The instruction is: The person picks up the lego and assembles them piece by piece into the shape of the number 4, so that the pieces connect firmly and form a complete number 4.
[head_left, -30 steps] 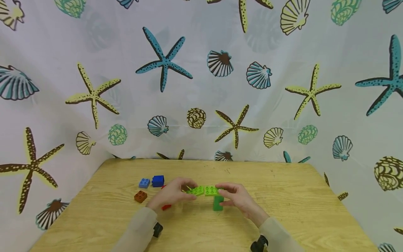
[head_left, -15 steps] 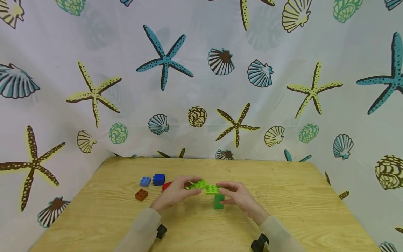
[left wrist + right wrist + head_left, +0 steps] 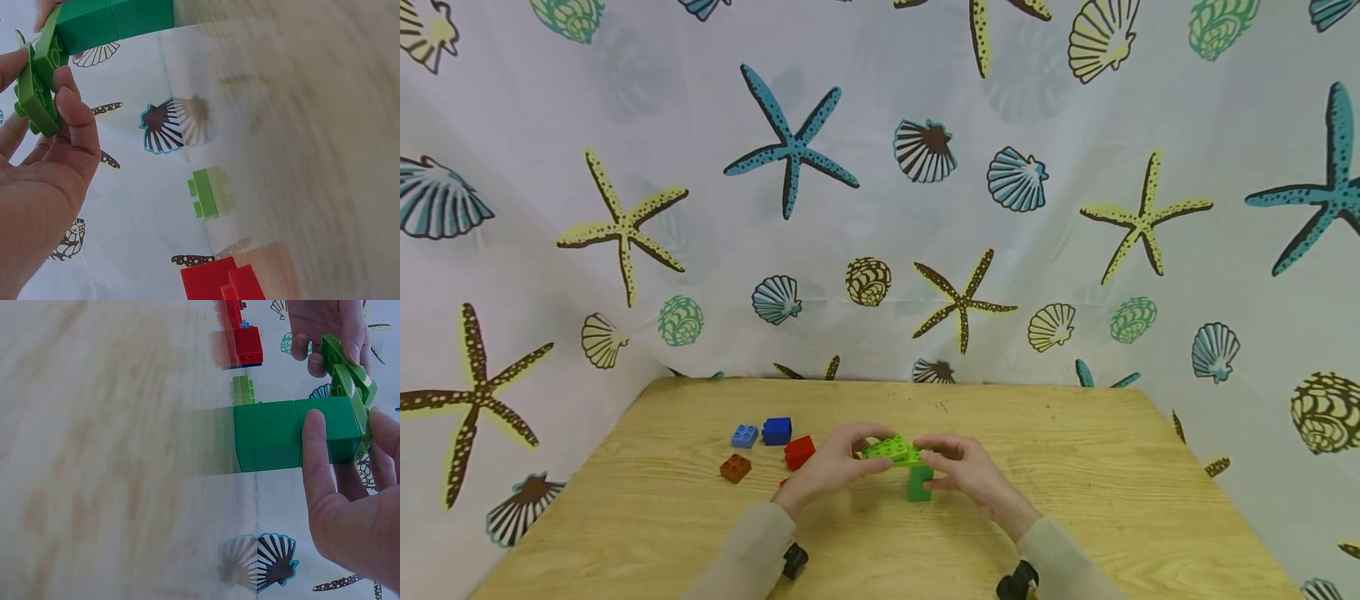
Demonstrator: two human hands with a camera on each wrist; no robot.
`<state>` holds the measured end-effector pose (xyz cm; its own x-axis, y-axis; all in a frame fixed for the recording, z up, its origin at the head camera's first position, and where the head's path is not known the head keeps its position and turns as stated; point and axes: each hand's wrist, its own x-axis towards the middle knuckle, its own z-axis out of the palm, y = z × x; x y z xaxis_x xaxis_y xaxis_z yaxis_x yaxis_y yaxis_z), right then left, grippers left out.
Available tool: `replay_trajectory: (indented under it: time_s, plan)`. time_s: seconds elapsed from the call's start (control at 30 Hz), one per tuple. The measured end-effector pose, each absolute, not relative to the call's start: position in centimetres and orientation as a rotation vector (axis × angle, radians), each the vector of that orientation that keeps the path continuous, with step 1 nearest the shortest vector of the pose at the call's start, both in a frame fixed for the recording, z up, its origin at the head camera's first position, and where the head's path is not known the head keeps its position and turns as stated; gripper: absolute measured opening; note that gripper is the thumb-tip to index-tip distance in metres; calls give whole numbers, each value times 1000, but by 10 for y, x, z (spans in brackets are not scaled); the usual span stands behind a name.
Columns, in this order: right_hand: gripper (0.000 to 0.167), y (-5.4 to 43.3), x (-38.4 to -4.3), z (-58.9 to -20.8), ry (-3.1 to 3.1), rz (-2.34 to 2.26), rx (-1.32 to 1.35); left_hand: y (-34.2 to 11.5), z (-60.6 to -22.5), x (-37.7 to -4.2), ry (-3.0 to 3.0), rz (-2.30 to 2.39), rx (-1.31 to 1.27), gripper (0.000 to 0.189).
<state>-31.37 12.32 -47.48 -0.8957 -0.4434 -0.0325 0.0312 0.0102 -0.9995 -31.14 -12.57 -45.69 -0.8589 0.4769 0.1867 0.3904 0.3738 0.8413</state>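
My left hand (image 3: 831, 467) pinches a thin lime green building brick (image 3: 886, 448) between thumb and fingers. This brick lies slightly tilted over the left part of a second lime brick (image 3: 361, 428), overlapping it. Under the second brick's right end stand two dark green bricks (image 3: 919, 483), stacked upright on the table. My right hand (image 3: 973, 479) grips this stack from the right, with a finger along the dark green side and fingertips at the lime brick on top. In the left wrist view, the pinched brick's studs face away from the stack.
Left of the hands on the wooden table (image 3: 1075, 500) lie a red brick (image 3: 799, 452), a dark blue brick (image 3: 777, 431), a light blue brick (image 3: 745, 436) and a brown brick (image 3: 735, 467). Another lime brick (image 3: 204, 194) lies behind my left hand. A patterned curtain (image 3: 880, 217) surrounds the table.
My left hand has raised its lime brick and carried it right, from beside the second lime brick to over it. My right hand has kept its grip on the stack.
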Motion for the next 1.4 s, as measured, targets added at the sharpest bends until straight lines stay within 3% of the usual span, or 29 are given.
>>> replay_trajectory:
  time_s: [1.03,1.4]
  plan:
    - [43,122,-313,-477,1950,-1953,-445,-114,-457,-311,2701,1432,688,35]
    - [40,122,-312,-473,1965,-1938,-488,-108,-463,-314,2369,1748,619,37]
